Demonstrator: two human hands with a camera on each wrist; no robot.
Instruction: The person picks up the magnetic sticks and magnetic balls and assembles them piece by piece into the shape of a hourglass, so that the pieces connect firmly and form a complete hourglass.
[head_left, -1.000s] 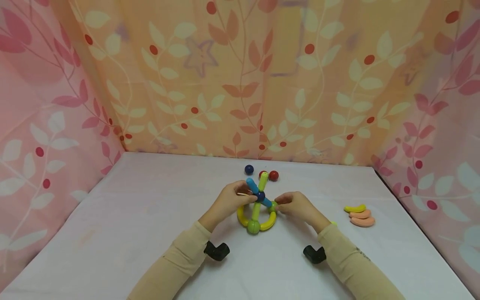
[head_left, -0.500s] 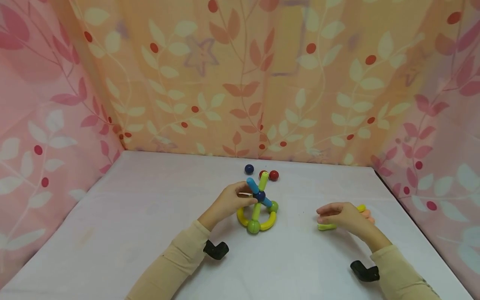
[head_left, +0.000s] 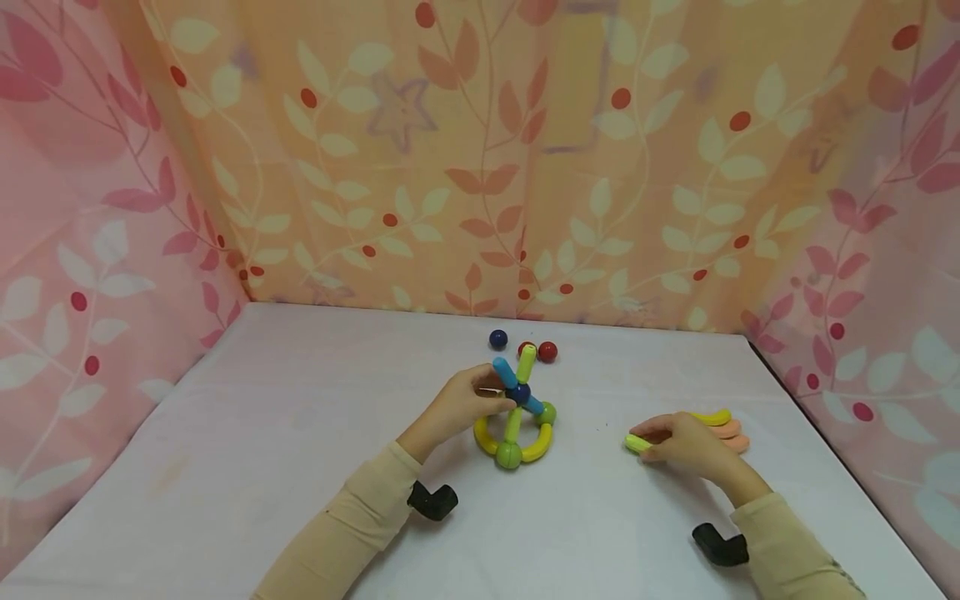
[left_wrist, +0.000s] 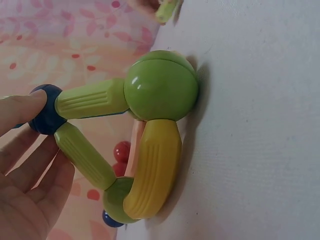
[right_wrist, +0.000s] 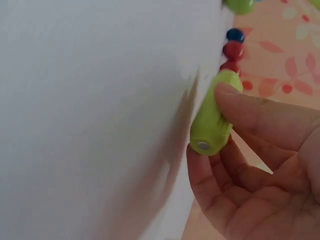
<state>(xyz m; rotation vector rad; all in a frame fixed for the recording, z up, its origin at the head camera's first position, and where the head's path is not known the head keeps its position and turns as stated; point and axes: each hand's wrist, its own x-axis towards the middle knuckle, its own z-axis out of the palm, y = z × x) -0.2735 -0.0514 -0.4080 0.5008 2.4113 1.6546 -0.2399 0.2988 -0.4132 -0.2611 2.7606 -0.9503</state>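
Observation:
A toy frame of magnetic rods and balls stands on the white table. Its yellow curved rods (head_left: 537, 446) and green balls (head_left: 508, 455) form the base ring. Straight green rods (left_wrist: 92, 98) rise to a dark blue ball (left_wrist: 48, 110), from which a blue rod (head_left: 504, 371) and another green rod (head_left: 527, 363) stick up. My left hand (head_left: 467, 402) holds the dark blue ball, thumb on one side and fingers on the other. At the right, my right hand (head_left: 693, 450) pinches a loose light green rod (right_wrist: 214, 116) between thumb and fingers; a metal spot shows on its end.
Behind the frame lie a dark blue ball (head_left: 498, 339) and two red balls (head_left: 547, 352). Beyond my right hand are a yellow curved rod (head_left: 712, 417) and pinkish curved rods (head_left: 737, 444). A floral curtain (head_left: 480, 167) encloses the table's back and sides.
My right hand has left the green ball on the frame, moved right and taken hold of the light green rod. The left hand has stayed on the dark blue ball.

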